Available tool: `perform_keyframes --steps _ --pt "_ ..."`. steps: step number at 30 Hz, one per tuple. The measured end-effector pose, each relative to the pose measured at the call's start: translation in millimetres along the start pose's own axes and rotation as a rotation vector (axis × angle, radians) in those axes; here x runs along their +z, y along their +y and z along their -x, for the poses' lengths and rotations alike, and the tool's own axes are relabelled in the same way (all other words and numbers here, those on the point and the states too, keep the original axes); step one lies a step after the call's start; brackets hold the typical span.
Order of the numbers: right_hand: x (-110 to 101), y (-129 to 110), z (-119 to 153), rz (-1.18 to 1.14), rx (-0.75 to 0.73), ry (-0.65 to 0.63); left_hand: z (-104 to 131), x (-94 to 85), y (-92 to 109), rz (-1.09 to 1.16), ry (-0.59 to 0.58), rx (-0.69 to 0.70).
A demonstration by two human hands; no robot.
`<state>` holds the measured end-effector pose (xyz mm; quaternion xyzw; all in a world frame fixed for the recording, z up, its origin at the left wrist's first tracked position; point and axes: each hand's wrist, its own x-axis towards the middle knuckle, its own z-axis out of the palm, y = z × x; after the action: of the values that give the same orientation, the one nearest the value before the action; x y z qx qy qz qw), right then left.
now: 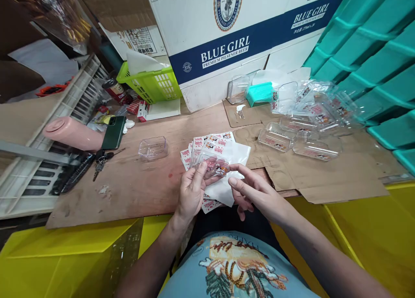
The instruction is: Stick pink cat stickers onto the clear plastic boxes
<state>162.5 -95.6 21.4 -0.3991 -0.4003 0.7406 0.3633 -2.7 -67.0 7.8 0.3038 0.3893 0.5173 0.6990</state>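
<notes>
Clear plastic forms the shallow stickered case (214,166) pinched in the left hand (192,190) above splayed, glossy sticker sheets (223,138); the right hand (257,192), thumb and forefinger parted, is at the case's edge. Beyond, transparent cases (317,149) heap on brown cardboard (327,179), and a slatted lime basket (154,86) and a white-and-blue carton (259,49) block the back.
</notes>
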Motion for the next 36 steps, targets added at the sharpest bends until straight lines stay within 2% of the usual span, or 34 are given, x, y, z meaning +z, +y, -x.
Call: perform_keyframes --steps 4,7,10,13,15,17,19,21,24,26,29,30,32,34,36 --pt "-0.7 4.3 -1.2 0.068 -0.022 0.030 -0.3 -0.9 -6.8 -0.097 0.006 0.067" --pt "0.8 6.8 -1.3 0.198 -0.064 0.115 -0.8 -0.9 -13.0 -0.183 0.018 0.148" --pt "1.8 6.0 0.4 0.452 -0.129 0.220 -1.9 0.4 -17.2 -0.244 0.050 0.188" --pt "1.0 5.4 2.7 0.872 -0.212 0.365 -3.8 2.6 -19.4 -0.265 0.067 0.217" --pt "1.0 6.7 2.8 1.146 -0.299 0.512 -4.9 4.7 -19.7 -0.237 0.088 0.241" --pt "2.2 9.7 1.2 1.328 -0.453 0.611 -5.3 7.2 -18.9 -0.204 0.086 0.244" --pt "2.8 14.4 -1.3 1.441 -0.623 0.596 -4.8 9.9 -16.3 -0.187 0.066 0.216" --pt "-0.1 20.6 -3.4 1.511 -0.721 0.535 -4.1 12.5 -11.9 -0.138 0.054 0.183" --pt "-10.7 28.2 -3.4 1.385 -0.709 0.542 -4.2 18.4 -4.1 -0.015 0.046 0.151" --pt "-15.5 28.6 -2.2 1.106 -0.668 0.527 -4.0 25.9 -0.8 0.021 0.004 0.099" --pt "-19.6 17.2 -1.0 0.657 -0.642 0.392 -1.4 37.5 0.5 -0.028 -0.115 0.021" --pt "-25.0 9.6 -0.1 0.584 -0.657 0.403 -0.9 38.5 0.7 -0.072 -0.156 0.015" --pt "-49.8 -10.8 5.3 0.614 -0.722 0.591 -3.0 32.2 1.9 -0.221 -0.176 0.049" --pt "-95.3 -35.0 15.0 0.808 -0.770 0.925 -10.9 15.5 3.7 -0.448 -0.084 0.160" --pt "-150.9 -57.0 24.2 1.045 -0.733 1.203 -23.2 -7.0 4.3 -0.731 0.059 0.323"
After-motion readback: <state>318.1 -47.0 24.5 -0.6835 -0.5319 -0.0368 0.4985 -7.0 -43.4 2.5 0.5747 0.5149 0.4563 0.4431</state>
